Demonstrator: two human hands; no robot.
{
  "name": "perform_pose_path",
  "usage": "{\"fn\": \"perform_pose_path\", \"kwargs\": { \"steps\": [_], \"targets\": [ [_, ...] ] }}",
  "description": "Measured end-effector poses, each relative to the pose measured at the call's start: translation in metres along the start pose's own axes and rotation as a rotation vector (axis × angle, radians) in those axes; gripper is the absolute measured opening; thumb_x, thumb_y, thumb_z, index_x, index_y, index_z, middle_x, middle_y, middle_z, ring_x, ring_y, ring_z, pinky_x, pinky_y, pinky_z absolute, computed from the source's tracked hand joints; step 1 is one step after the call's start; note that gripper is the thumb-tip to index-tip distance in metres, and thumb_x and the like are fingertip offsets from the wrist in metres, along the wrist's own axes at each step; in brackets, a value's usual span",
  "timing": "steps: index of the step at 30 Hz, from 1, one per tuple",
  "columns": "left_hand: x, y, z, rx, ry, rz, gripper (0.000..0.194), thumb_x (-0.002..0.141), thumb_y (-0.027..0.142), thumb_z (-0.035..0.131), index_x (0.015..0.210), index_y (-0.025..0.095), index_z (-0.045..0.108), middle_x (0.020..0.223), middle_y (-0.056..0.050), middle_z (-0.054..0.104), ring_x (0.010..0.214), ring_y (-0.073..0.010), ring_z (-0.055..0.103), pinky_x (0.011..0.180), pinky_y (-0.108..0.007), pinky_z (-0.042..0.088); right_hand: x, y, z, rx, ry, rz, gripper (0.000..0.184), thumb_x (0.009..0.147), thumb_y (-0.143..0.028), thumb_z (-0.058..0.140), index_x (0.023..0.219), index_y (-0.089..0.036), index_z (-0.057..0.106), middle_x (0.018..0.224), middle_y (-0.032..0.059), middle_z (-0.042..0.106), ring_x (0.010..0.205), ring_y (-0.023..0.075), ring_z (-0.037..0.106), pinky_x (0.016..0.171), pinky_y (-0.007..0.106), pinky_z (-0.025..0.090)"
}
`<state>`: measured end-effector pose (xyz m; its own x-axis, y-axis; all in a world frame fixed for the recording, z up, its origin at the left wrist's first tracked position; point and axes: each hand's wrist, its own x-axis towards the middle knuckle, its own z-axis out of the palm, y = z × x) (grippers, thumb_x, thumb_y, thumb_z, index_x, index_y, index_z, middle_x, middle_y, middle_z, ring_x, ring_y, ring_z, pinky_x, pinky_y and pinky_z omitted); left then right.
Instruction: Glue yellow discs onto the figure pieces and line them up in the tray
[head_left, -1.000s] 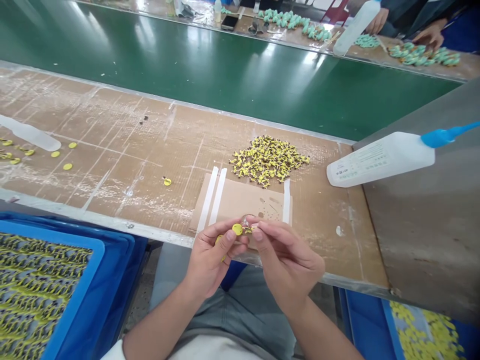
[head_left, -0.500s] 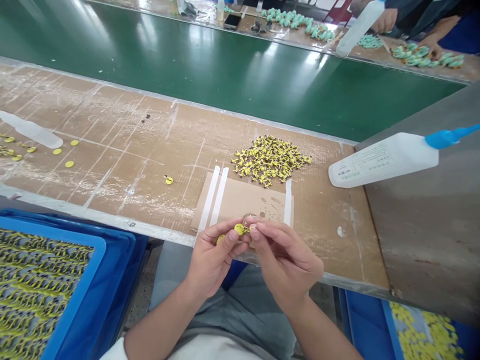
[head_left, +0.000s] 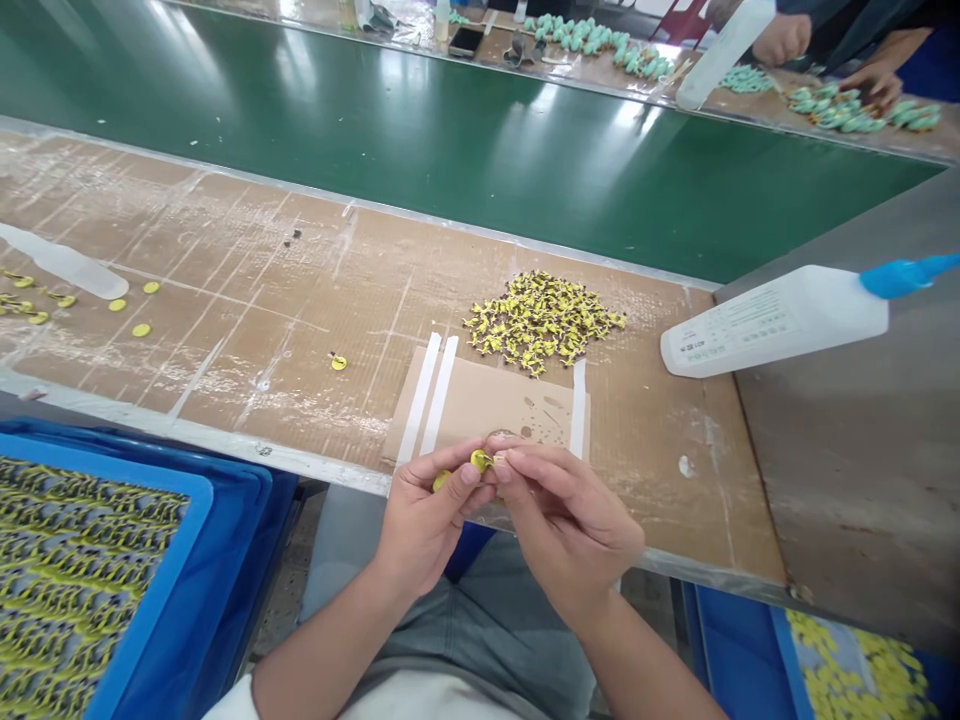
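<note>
My left hand pinches a small round yellow disc between thumb and fingers at the table's front edge. Another yellow disc shows between the fingers of the same hand. Against the first disc, the fingertips of my right hand are closed on a small yellow-and-dark piece, mostly hidden by the fingers. Both hands meet over the near edge of a taped cardboard sheet. Just beyond the sheet lies a heap of small yellow-and-dark pieces.
A white bottle with a blue nozzle leans at the right by a metal panel. Blue trays of yellow parts sit lower left. Several loose discs lie at left. Behind the green belt, a co-worker's hand touches green pieces.
The yellow disc between my fingertips has turned and now shows less of its face. My hands stay nearly in place. The view has shifted slightly.
</note>
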<state>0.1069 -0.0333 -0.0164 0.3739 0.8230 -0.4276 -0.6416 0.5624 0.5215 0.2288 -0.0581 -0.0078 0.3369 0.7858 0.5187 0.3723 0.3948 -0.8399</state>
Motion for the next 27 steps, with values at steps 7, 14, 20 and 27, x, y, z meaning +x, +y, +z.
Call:
{"fn": "perform_pose_path", "kwargs": {
  "steps": [7, 14, 20, 27],
  "targets": [
    [0.000, -0.001, 0.002, -0.013, 0.053, -0.008, 0.021, 0.073, 0.021, 0.082, 0.094, 0.019, 0.079, 0.088, -0.007, 0.079, 0.073, -0.0098, 0.074, 0.070, -0.010, 0.057, -0.002, 0.002, 0.000, 0.022, 0.005, 0.034, 0.034, 0.075, 0.000, 0.071, 0.099, -0.025, 0.073, 0.096, 0.0055, 0.075, 0.087, 0.0219, 0.073, 0.073, 0.037, 0.065],
    [0.000, -0.002, 0.000, 0.036, 0.056, 0.044, 0.021, 0.073, 0.021, 0.082, 0.094, 0.020, 0.080, 0.091, -0.008, 0.079, 0.073, -0.0105, 0.074, 0.069, -0.012, 0.058, -0.001, 0.002, 0.000, 0.003, -0.015, 0.035, 0.033, 0.074, 0.000, 0.072, 0.097, -0.024, 0.074, 0.095, 0.0051, 0.075, 0.087, 0.0216, 0.073, 0.078, 0.038, 0.063],
    [0.000, -0.003, -0.008, 0.195, 0.004, 0.215, 0.018, 0.079, 0.018, 0.076, 0.097, 0.022, 0.079, 0.091, -0.003, 0.076, 0.075, -0.0091, 0.072, 0.070, -0.013, 0.059, -0.001, -0.004, 0.001, 0.036, -0.042, 0.076, 0.035, 0.073, 0.003, 0.071, 0.096, -0.023, 0.074, 0.096, 0.0048, 0.075, 0.087, 0.0212, 0.073, 0.078, 0.037, 0.063],
    [-0.004, -0.001, -0.010, 0.303, 0.006, 0.266, 0.020, 0.082, 0.018, 0.073, 0.101, 0.024, 0.078, 0.093, -0.003, 0.075, 0.078, -0.0108, 0.071, 0.071, -0.015, 0.060, -0.001, -0.005, -0.003, 0.060, -0.077, 0.128, 0.035, 0.073, 0.003, 0.072, 0.096, -0.024, 0.075, 0.097, 0.0040, 0.076, 0.088, 0.0214, 0.073, 0.084, 0.039, 0.060]
  ]
}}
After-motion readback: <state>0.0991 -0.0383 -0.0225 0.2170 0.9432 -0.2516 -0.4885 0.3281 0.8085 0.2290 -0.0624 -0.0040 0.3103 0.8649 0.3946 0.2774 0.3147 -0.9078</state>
